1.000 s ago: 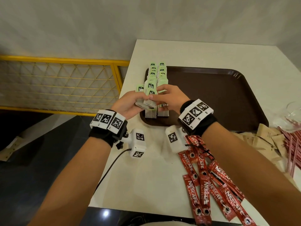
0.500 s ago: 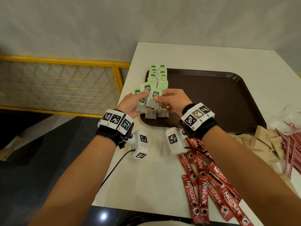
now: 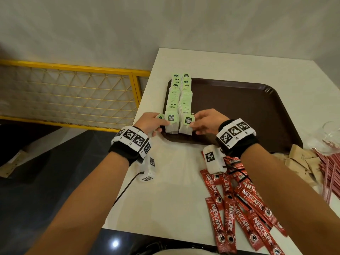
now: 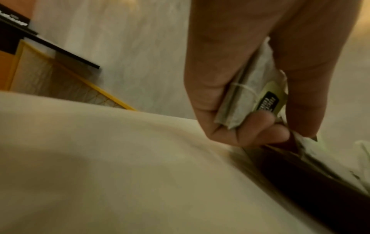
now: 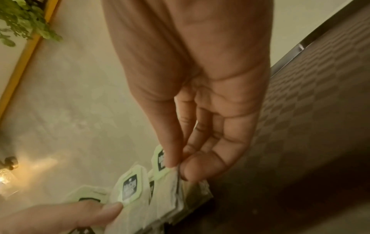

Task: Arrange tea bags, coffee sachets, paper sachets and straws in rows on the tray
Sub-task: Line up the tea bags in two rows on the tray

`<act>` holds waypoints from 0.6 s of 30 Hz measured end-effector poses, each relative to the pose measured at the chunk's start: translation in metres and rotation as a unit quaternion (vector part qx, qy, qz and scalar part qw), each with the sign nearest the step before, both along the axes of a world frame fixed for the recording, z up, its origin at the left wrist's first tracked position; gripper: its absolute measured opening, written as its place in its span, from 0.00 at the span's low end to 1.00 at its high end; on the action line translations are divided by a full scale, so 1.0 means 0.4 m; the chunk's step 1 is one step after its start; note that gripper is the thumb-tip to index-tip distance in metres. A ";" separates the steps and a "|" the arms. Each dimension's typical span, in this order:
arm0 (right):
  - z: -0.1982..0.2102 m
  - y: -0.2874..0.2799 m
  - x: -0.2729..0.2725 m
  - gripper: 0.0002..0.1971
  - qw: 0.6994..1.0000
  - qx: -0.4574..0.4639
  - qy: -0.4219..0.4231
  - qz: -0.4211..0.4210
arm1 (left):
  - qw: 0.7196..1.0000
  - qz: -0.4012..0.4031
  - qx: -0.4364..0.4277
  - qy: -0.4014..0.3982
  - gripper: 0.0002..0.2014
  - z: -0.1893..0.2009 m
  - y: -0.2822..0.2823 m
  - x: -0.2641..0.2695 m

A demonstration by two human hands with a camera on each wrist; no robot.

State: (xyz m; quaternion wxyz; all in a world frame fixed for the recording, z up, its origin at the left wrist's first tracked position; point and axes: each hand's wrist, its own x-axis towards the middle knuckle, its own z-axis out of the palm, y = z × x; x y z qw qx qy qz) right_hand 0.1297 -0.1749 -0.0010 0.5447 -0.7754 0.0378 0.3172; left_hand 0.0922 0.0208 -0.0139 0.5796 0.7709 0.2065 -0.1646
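Two rows of green-tagged tea bags [image 3: 179, 96] run down the left side of the brown tray [image 3: 248, 111]. My left hand [image 3: 161, 124] grips a few spare tea bags [image 4: 250, 95] in its curled fingers at the tray's near-left corner, and its thumb touches the nearest bag of the left row [image 3: 172, 124]. My right hand [image 3: 193, 124] pinches the nearest bag of the right row [image 3: 186, 125] between thumb and forefinger; in the right wrist view the pinch sits at that bag's tag [image 5: 160, 159]. Red coffee sachets [image 3: 239, 208] lie loose on the table under my right forearm.
Brown paper sachets [image 3: 301, 159] and red-striped straws [image 3: 331, 173] lie in a heap at the table's right edge, beside a clear glass [image 3: 331, 133]. The white table [image 3: 165, 190] ends at left, with a yellow mesh railing [image 3: 73, 92] beyond it.
Both hands have come down from above the tray's near-left corner. The bags held up between them now lie at the near ends of the two rows.
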 end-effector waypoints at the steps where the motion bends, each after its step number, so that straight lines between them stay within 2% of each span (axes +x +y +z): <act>1: -0.005 0.004 0.002 0.07 1.000 -0.001 -0.001 -0.004 | 1.000 -0.009 0.010 -0.005 0.04 0.000 0.000 0.001; 6: -0.014 0.021 0.015 0.09 1.000 -0.020 -0.019 -0.007 | 0.996 -0.046 0.077 -0.026 0.08 -0.007 0.003 0.000; 9: -0.022 0.029 0.023 0.11 0.997 -0.071 -0.039 0.005 | 0.989 -0.062 0.129 -0.046 0.07 -0.011 0.004 0.002; 14: -0.037 0.035 0.016 0.16 0.987 -0.134 -0.084 0.007 | 0.978 -0.069 0.176 -0.090 0.23 -0.004 -0.003 0.000; 18: -0.037 0.038 -0.002 0.22 0.980 -0.168 -0.098 0.048 | 0.973 -0.099 0.191 -0.089 0.24 -0.004 -0.008 -0.005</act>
